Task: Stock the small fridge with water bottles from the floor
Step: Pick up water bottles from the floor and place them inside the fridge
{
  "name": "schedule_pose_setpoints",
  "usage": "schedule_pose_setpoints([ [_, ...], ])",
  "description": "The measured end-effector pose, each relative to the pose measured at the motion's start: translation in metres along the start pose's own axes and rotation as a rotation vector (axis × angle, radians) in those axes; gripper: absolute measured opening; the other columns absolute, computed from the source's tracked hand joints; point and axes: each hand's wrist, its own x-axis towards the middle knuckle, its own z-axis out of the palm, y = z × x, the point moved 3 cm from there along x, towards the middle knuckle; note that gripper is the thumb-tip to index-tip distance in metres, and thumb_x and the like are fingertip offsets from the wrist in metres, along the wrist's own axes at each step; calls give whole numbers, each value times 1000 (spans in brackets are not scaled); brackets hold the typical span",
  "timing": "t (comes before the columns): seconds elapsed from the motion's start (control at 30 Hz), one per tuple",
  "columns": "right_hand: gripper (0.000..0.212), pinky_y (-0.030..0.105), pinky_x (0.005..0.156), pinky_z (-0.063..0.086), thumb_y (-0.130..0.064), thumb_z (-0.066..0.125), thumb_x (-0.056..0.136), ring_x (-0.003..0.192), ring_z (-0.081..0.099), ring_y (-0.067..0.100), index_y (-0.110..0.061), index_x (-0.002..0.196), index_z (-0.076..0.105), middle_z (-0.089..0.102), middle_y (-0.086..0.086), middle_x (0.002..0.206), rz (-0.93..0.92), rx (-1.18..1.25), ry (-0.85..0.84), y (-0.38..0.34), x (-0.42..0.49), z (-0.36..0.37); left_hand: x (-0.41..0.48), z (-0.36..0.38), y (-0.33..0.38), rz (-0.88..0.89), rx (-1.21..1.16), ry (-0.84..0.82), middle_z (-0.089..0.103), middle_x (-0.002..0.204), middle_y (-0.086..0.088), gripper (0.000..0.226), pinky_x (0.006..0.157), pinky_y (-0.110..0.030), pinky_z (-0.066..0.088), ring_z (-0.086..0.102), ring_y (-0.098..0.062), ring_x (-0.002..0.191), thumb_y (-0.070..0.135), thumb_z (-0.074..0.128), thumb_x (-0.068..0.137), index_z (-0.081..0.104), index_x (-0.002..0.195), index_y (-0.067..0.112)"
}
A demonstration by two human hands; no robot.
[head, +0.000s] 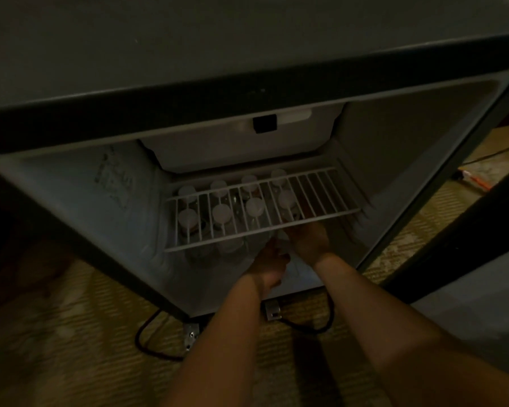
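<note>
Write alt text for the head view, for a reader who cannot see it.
The left hand and right hand reach into the open small fridge under its white wire shelf, beside two rows of white-capped water bottles standing below it. The picture is dim and the fingers are hidden, so any grip cannot be told.

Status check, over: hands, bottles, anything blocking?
Left hand, right hand under wire shelf, grips unclear. Eight capped bottles show below it. Shelf crowds the reach.

Single wide-angle view from your head. It looks forward and steeply down, over the top edge of the open fridge (71, 195) and into its interior at close range, with floor (71, 333) along the bottom.
</note>
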Motion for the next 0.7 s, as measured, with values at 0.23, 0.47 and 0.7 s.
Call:
schedule_pose_setpoints([
  [0.23,34,30,86,44,-31,51,95,109,60,32,-4,108,66,65,19,116,25,-404,-89,1,-36,-5,-43,-43,6,-55,543,-28,45,140,-12,41,100,-31,41,46,-27,126,25,39,99,43,135,7],
  [0.47,25,37,81,55,-35,60,88,90,65,26,-12,94,68,69,10,94,-88,-539,-206,-40,-96,0,-108,-86,7,-43,796,-76,43,143,-7,49,106,-28,36,44,-23,127,36,44,95,41,139,14],
  [0.7,22,40,81,55,-29,59,90,84,66,23,-8,88,66,69,11,84,-308,-617,-431,-124,-176,6,-211,-135,11,43,877,106,56,124,-8,39,102,-39,44,53,-24,115,35,52,92,57,121,10],
])
